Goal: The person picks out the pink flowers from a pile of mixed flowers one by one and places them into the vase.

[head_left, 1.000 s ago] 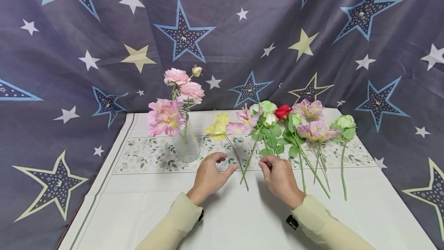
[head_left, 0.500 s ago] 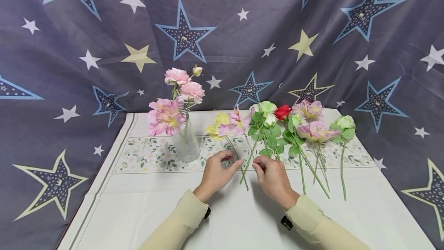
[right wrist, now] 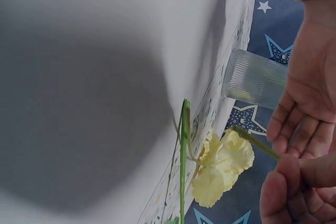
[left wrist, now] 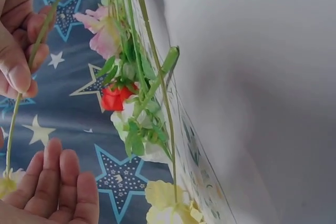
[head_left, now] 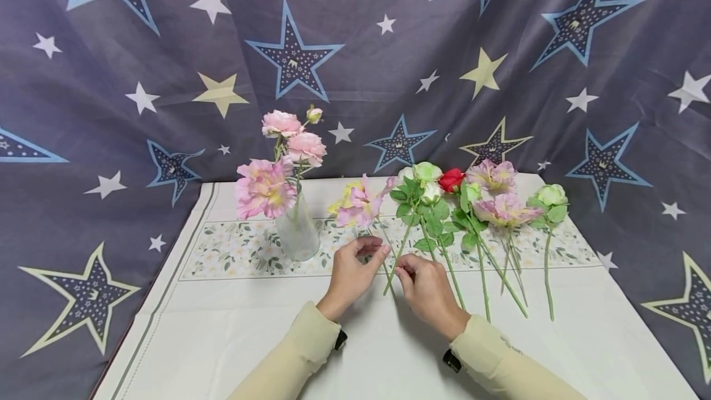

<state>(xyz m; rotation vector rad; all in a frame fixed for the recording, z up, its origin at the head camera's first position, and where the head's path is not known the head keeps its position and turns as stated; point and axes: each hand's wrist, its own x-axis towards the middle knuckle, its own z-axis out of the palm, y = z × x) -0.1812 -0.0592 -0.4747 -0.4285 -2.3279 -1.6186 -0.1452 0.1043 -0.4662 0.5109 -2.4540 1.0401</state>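
My right hand (head_left: 430, 289) pinches the thin stem (left wrist: 35, 51) of a pink-purple artificial flower (head_left: 360, 205) between thumb and fingers, bloom pointing away from me. Facing it is my left hand (head_left: 355, 273), palm turned inward and fingers loosely extended beside that stem, gripping nothing. Behind the held bloom, a yellow flower (right wrist: 223, 166) lies on the table, partly covered by it in the head view. A ribbed clear glass vase (head_left: 297, 233) stands to the left, holding pink ranunculus-like blooms (head_left: 307, 148) and one large pink-yellow flower (head_left: 265, 189).
Right of my hands lie several green-stemmed flowers: white and pale green roses (head_left: 428, 171), a red rose (head_left: 452, 179), two pink-purple blooms (head_left: 507, 210) and a pale green rose (head_left: 552, 195) at the far right. A floral runner strip (head_left: 233, 252) crosses the white table, before a star-patterned curtain (head_left: 355, 48).
My right hand has moved left, carrying the pink-purple flower across until its bloom overlaps the yellow one. My left hand has shifted slightly right, towards the stem.
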